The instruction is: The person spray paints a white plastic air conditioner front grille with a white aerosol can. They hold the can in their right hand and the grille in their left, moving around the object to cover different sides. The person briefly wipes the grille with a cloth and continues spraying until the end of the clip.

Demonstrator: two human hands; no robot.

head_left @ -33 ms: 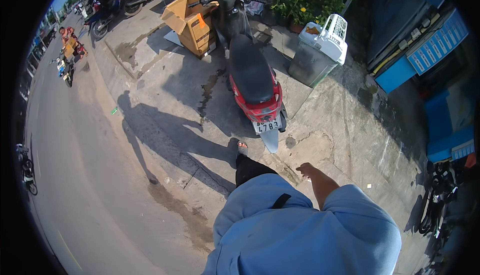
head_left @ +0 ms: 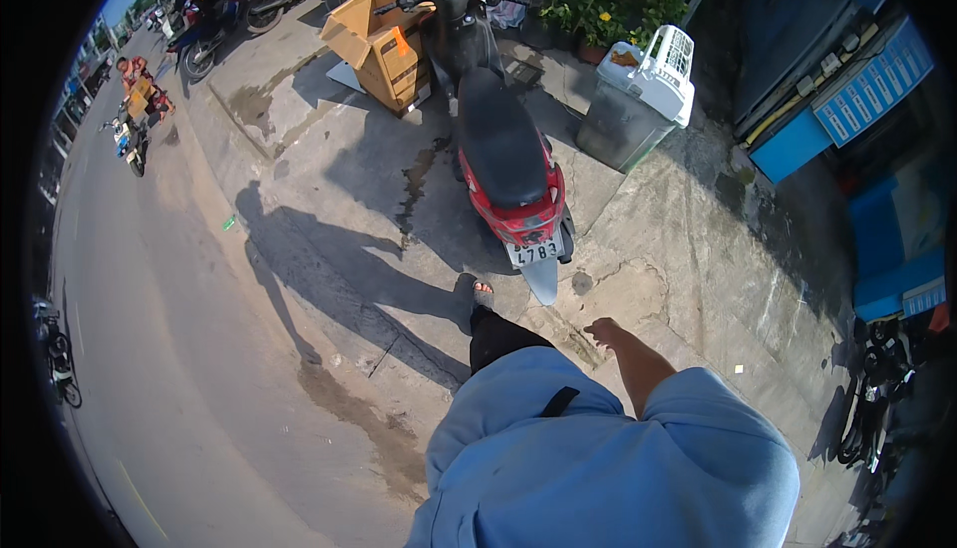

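My right hand [head_left: 604, 332] hangs low in front of my blue top [head_left: 608, 448], above the concrete. Its fingers look loosely apart, and I see nothing held in them. Nearest to it is the rear of a parked motor scooter [head_left: 503, 149], with a long black seat, red tail and grey mudguard. The hand is apart from the scooter. My left hand is out of sight. One sandalled foot [head_left: 482, 296] is on the ground just behind the scooter, to its left.
An open cardboard box [head_left: 394, 65] stands left of the scooter. Right of it is a grey bin [head_left: 623, 120] with a white slatted piece on top. Flowering plants [head_left: 623, 0] grow behind. On the left road [head_left: 189, 349], a person rides a motorbike [head_left: 130, 139]. Blue shelving [head_left: 872, 90] stands right.
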